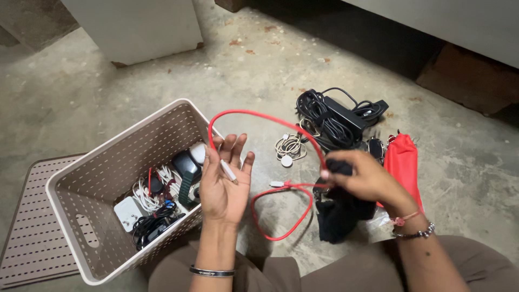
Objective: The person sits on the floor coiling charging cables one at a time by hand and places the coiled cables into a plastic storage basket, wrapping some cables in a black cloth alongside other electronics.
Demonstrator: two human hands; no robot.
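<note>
Pinching a red cable (pixel 270 120) near where its strands cross, the right hand (pixel 363 178) closes thumb and fingers on it above a black cloth pouch (pixel 340 216) on the floor. The left hand (pixel 224 181) is held palm up with fingers spread, not clamped; the cable's white plug end (pixel 228 171) lies across its fingers. From there the cable arches up and over to the right hand, then drops in a loop (pixel 281 213) that hangs between the two wrists, near the concrete floor (pixel 97 92).

Just left of the left hand stands a beige perforated basket (pixel 97 178), which holds white chargers, coiled white and black wires and a dark rounded gadget (what kind is hard to tell). A matching lid (pixel 32 227) lies flat beside it. Beyond the right hand lie a small white coiled cable (pixel 289 147), a black power brick with bundled cord (pixel 335 116), and a red pouch (pixel 403 162) just beside the wrist.
</note>
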